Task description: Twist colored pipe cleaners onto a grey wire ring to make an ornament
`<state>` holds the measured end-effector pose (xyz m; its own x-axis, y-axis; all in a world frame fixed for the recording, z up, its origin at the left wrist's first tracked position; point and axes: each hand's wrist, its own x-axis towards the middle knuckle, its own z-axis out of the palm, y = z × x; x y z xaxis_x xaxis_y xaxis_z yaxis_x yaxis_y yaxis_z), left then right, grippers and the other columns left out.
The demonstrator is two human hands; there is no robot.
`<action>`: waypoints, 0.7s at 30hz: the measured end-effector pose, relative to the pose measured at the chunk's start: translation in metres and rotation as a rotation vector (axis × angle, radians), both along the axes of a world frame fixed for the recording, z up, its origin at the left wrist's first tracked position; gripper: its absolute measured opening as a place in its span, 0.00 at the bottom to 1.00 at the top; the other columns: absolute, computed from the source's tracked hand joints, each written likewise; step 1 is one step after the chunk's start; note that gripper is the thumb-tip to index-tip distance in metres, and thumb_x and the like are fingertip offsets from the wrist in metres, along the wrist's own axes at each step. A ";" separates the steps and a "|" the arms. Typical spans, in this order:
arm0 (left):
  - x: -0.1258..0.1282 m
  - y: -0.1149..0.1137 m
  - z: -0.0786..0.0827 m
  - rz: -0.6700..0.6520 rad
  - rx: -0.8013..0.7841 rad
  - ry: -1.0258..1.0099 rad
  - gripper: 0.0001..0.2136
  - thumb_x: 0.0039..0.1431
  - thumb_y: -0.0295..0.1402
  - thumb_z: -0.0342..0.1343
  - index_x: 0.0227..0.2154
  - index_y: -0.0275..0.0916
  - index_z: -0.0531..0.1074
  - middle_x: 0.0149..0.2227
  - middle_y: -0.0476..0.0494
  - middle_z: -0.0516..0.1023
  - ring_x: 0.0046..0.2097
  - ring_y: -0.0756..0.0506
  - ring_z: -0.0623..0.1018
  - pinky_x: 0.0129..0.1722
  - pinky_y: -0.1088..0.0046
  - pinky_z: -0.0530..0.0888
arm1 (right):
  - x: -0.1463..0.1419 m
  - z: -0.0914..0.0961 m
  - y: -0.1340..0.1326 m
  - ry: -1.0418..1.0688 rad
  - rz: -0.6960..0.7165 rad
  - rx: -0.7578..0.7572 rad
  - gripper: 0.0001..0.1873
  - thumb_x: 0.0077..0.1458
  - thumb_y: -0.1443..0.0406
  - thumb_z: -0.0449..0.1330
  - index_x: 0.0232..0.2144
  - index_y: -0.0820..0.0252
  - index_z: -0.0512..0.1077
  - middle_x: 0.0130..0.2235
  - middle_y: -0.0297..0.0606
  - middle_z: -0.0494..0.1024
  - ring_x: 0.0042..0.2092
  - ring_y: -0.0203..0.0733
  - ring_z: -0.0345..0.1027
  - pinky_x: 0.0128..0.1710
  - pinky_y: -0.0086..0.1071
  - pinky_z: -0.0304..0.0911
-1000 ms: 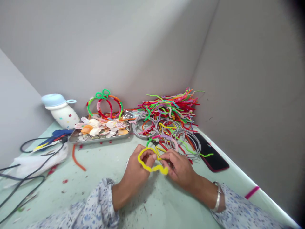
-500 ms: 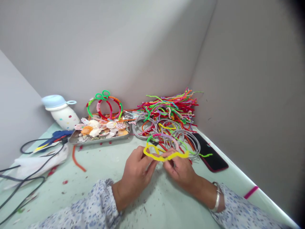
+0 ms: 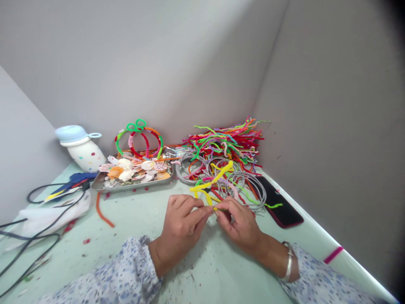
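Note:
Both hands meet at the middle of the table, pinching a yellow pipe cleaner (image 3: 218, 176). My left hand (image 3: 183, 230) has its thumb and fingertips closed on it from the left. From the right, my right hand (image 3: 238, 226) pinches it at almost the same spot. The yellow strand is bent, with a long end slanting up and to the right above the fingers. Just behind the hands lies a curved pipe cleaner piece in pink, purple and green (image 3: 232, 189). The exact pinched spot is partly hidden by fingertips.
Silver wire coils (image 3: 257, 190) and a heap of coloured pipe cleaners (image 3: 228, 141) lie behind. A phone (image 3: 281, 204) is at right. Left are a metal tray (image 3: 133, 188) of shells, fuzzy headbands (image 3: 148, 141), a bottle (image 3: 85, 154), cables (image 3: 30, 240) and an orange pipe cleaner (image 3: 103, 213).
The yellow pipe cleaner's free end has swung from lying across my right hand to pointing up and away. Both hands stay nearly in place.

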<state>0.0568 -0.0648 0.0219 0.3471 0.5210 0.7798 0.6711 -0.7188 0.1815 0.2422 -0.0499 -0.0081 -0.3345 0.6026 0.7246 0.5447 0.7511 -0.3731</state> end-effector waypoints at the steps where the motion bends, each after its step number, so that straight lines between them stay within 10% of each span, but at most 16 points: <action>1: 0.000 0.000 0.000 0.000 0.000 0.006 0.05 0.58 0.26 0.58 0.36 0.42 0.76 0.32 0.48 0.78 0.36 0.47 0.73 0.38 0.66 0.63 | 0.000 0.000 0.000 0.001 -0.002 -0.001 0.04 0.60 0.69 0.52 0.36 0.58 0.67 0.29 0.35 0.72 0.32 0.38 0.69 0.30 0.30 0.66; 21: -0.002 -0.002 -0.003 -0.039 -0.053 0.149 0.08 0.61 0.23 0.53 0.40 0.39 0.72 0.35 0.46 0.77 0.37 0.46 0.71 0.38 0.66 0.63 | 0.001 0.004 -0.001 -0.051 0.015 0.062 0.04 0.59 0.69 0.53 0.35 0.59 0.68 0.28 0.35 0.73 0.28 0.35 0.68 0.24 0.26 0.61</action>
<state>0.0544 -0.0669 0.0192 0.4776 0.5438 0.6900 0.6655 -0.7367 0.1199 0.2427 -0.0508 -0.0038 -0.3804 0.5522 0.7419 0.5507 0.7797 -0.2980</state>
